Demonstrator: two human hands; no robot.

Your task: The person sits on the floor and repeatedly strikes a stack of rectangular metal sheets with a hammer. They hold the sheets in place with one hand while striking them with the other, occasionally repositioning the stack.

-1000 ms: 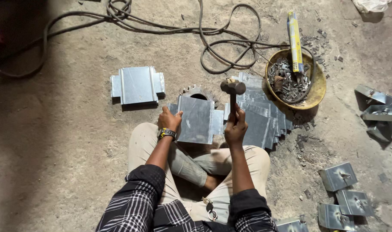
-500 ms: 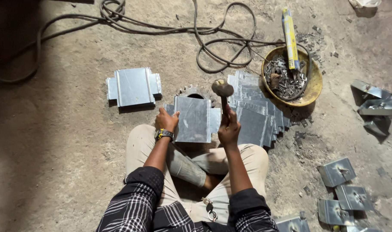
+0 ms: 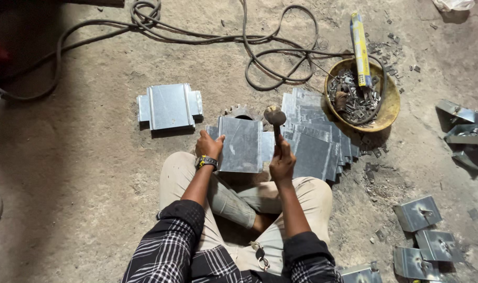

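The metal sheet (image 3: 240,144) is laid flat on the ground just in front of the crossed legs, and it is held at its left edge by the left hand (image 3: 208,145), whose fingers are pressed on the plate with the thumb on top. The hammer (image 3: 275,121) is gripped by the right hand (image 3: 282,161), with the fingers wrapped tightly around the handle. Compared with one second ago, the hammer head has been moved to the left and lower, so that it is now seen over the right edge of the sheet. The sheet itself has stayed in place. What lies under the sheet is mostly hidden; only a toothed rim (image 3: 238,111) is seen behind it. The stack of sheets (image 3: 317,137) on the right is partly covered by the hammer and hand.
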